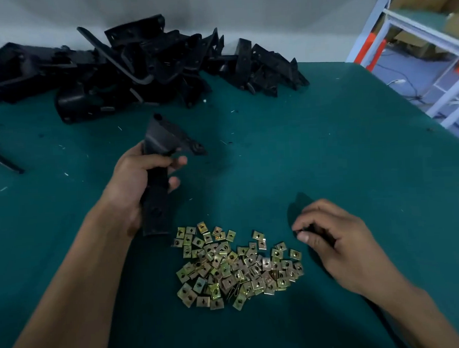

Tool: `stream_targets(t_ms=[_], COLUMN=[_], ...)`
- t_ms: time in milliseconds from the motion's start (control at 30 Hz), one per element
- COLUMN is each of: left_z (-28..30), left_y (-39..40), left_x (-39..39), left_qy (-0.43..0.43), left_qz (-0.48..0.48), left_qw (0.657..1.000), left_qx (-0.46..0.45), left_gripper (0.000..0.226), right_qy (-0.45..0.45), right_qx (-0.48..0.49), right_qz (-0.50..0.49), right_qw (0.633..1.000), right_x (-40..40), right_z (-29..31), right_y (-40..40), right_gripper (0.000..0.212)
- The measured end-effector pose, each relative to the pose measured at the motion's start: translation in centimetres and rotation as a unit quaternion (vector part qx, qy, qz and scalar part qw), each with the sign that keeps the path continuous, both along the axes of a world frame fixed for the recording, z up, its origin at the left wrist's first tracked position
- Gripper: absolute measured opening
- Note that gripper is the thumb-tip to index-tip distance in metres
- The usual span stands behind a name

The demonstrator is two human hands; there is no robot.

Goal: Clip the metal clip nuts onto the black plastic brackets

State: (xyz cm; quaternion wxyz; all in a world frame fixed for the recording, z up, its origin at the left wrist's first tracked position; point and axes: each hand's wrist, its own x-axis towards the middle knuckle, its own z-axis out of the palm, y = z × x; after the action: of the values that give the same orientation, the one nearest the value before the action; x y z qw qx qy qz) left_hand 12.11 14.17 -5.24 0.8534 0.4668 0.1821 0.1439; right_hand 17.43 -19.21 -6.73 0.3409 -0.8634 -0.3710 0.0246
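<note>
My left hand (136, 183) grips a long black plastic bracket (157, 161) around its middle, holding it upright above the green table (327, 143), its angled flange pointing right. A loose pile of several brass-coloured metal clip nuts (235, 265) lies on the table just below and right of that bracket. My right hand (339, 245) hovers to the right of the pile, fingers curled, thumb and fingertips drawn together. Something small and dark seems to sit in that pinch, but it is too blurred to identify.
A large heap of black plastic brackets (139, 64) fills the back left of the table against the wall. A thin black rod (4, 162) lies at the left edge. White shelving (428, 46) stands beyond the table's right edge.
</note>
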Motion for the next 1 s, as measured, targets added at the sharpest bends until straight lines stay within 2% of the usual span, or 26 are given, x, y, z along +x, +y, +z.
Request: stream_targets(t_ms=[133,233,267,400,500,567,767,1000], left_z=[-0.1,-0.2,-0.4,-0.4,-0.3,-0.4,-1.1,-1.3], left_y=[0.3,-0.2,-0.3,-0.7,-1.1,-1.2,-1.1,-0.9], left_x=[-0.2,-0.2,-0.1,0.0,0.1,0.3,0.6,0.7], left_qy=[0.007,-0.009,-0.020,-0.037,-0.045,-0.050,-0.063,-0.073], left_qz=[-0.081,-0.129,-0.134,-0.147,-0.141,-0.138,-0.123,-0.115], left_qw=[0.994,0.985,0.983,0.976,0.975,0.973,0.973,0.974], left_qx=[0.067,0.113,0.120,0.155,0.166,0.179,0.185,0.179], left_gripper=[0.026,0.011,0.015,0.028,0.044,0.046,0.029,0.033], right_qy=[-0.007,0.099,0.144,0.321,0.484,0.529,0.510,0.512], right_qx=[0.033,0.122,0.170,0.316,0.386,0.405,0.403,0.386], right_qz=[-0.040,-0.058,-0.062,-0.033,0.041,0.071,0.068,0.045], right_qw=[0.999,0.986,0.973,0.892,0.784,0.742,0.757,0.766], right_x=[1.3,2.4,2.9,4.1,3.9,3.9,4.8,4.8], right_z=[-0.1,0.5,0.7,1.3,1.6,1.5,1.2,1.1], right_y=[1.3,4.2,5.7,12.5,16.0,16.6,15.0,15.0], right_gripper=[0.013,0.025,0.026,0.018,0.015,0.017,0.024,0.014])
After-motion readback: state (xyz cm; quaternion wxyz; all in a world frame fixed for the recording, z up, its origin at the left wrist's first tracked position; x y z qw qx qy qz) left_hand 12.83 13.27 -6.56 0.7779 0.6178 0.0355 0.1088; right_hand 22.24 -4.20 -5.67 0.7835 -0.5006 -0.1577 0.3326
